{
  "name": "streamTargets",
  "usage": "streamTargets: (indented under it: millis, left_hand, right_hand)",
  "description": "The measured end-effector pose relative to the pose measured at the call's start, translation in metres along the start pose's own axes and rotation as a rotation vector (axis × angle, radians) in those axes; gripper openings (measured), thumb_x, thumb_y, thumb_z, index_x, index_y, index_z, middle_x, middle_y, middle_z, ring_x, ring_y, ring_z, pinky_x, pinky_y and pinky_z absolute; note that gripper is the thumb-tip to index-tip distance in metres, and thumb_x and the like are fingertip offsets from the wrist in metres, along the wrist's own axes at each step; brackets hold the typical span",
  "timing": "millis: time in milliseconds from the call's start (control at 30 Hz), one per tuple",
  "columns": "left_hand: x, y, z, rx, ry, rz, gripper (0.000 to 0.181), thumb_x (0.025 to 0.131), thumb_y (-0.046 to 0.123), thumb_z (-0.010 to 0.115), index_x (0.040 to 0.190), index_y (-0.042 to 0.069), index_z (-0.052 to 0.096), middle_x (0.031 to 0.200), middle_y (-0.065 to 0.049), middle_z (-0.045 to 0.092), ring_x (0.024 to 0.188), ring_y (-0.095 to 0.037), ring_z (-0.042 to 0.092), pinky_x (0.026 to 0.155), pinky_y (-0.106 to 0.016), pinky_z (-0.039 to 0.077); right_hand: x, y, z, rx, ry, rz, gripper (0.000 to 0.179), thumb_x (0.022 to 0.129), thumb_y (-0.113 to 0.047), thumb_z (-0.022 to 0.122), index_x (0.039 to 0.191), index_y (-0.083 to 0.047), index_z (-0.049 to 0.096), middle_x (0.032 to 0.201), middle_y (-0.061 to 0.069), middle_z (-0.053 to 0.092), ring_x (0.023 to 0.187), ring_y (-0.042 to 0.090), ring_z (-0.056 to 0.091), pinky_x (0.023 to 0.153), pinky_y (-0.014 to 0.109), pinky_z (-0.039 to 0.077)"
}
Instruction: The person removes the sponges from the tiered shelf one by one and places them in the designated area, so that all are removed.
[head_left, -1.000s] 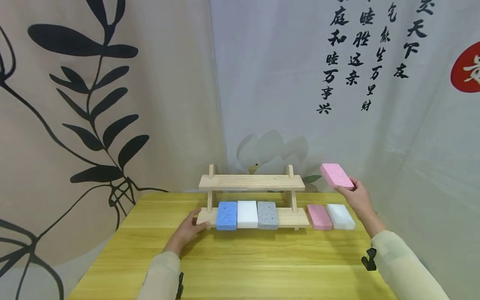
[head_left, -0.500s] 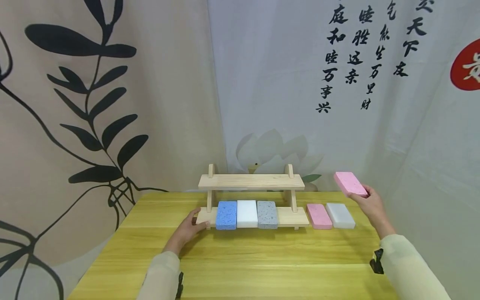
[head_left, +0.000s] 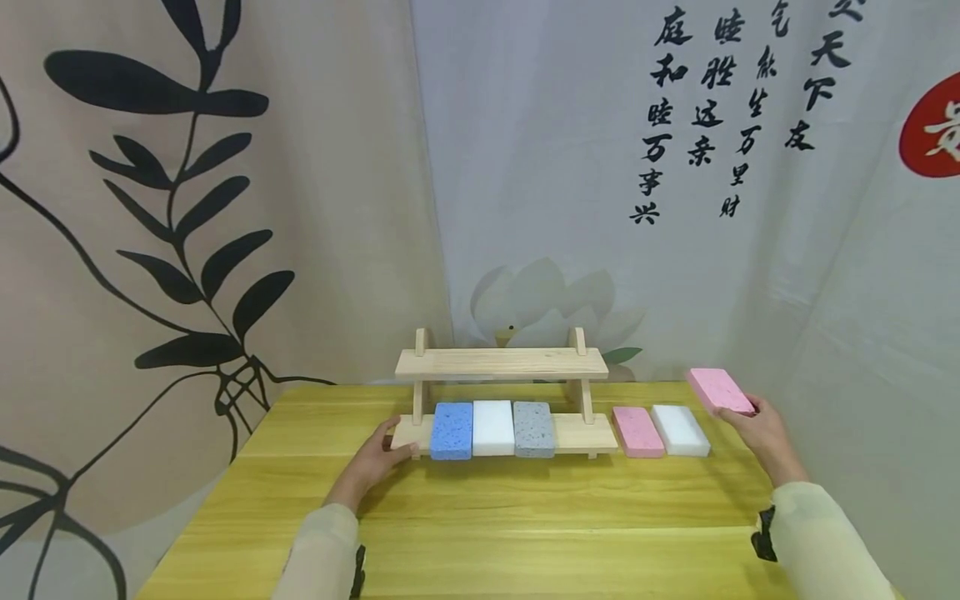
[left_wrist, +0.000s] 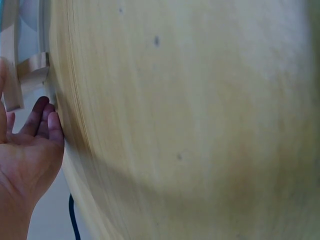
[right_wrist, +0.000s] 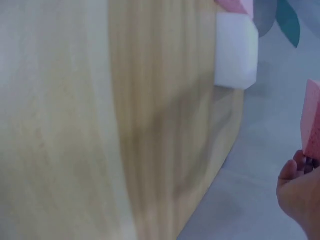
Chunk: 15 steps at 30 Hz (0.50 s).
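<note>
A two-tier wooden display rack (head_left: 501, 363) stands at the back of the table. My left hand (head_left: 372, 461) holds the left end of its lower shelf, thumb at the front; in the left wrist view several fingers hang loosely below the wood. On that shelf a blue sponge (head_left: 452, 432), a white sponge (head_left: 493, 428) and a grey sponge (head_left: 533, 430) lean side by side. My right hand (head_left: 765, 435) grips a pink sponge (head_left: 720, 390) by its near edge, raised above the table's right side. Another pink sponge (head_left: 638, 432) and a white one (head_left: 680, 431) lie right of the rack.
The yellow wood-grain table (head_left: 480, 533) extends in front of the rack. A printed cloth (head_left: 360, 208) hangs close behind, and pale cloth (head_left: 877, 375) borders the right side. A dark cord (left_wrist: 73, 217) shows beyond the table edge.
My right hand has moved right and downward with the pink sponge. The left hand stays at the rack's end, and the other sponges have not moved.
</note>
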<state>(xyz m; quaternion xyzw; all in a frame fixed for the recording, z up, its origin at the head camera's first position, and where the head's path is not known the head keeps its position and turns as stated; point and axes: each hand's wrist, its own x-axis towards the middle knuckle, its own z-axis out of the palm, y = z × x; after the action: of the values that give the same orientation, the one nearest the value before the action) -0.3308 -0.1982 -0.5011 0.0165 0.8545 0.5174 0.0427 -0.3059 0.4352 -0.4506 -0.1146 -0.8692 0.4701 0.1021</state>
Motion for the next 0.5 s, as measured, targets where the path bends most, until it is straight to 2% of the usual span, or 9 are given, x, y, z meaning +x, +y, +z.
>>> streamTargets:
  millis: [167, 333, 500]
  left_hand:
    - [0.0, -0.002, -0.001, -0.006, -0.003, -0.012, 0.081, 0.095, 0.039, 0.067, 0.158, 0.014, 0.023, 0.138, -0.026, 0.047, 0.121, -0.039, 0.051, 0.098, -0.055, 0.042]
    - [0.0, -0.002, -0.001, -0.003, -0.012, -0.007, 0.081, 0.096, 0.04, 0.066, 0.158, 0.013, 0.022, 0.145, -0.03, 0.041, 0.129, -0.046, 0.044, 0.101, -0.061, 0.039]
    - [-0.001, -0.002, 0.0, 0.0, -0.009, -0.008, 0.081, 0.096, 0.04, 0.066, 0.158, 0.014, 0.023, 0.142, -0.028, 0.044, 0.127, -0.044, 0.047, 0.1, -0.059, 0.04]
  right_hand:
    - [0.001, 0.011, -0.004, -0.023, -0.006, 0.041, 0.087, 0.098, -0.039, 0.06, 0.148, 0.017, 0.017, 0.148, 0.042, 0.023, 0.131, 0.053, 0.032, 0.106, 0.061, 0.03]
    - [0.001, 0.024, -0.006, -0.023, -0.02, 0.092, 0.086, 0.097, -0.039, 0.06, 0.146, 0.018, 0.017, 0.147, 0.042, 0.024, 0.128, 0.053, 0.034, 0.104, 0.061, 0.031]
    - [0.002, 0.033, -0.008, -0.07, -0.034, 0.106, 0.086, 0.095, -0.042, 0.061, 0.144, 0.018, 0.022, 0.142, 0.042, 0.03, 0.121, 0.052, 0.038, 0.1, 0.06, 0.035]
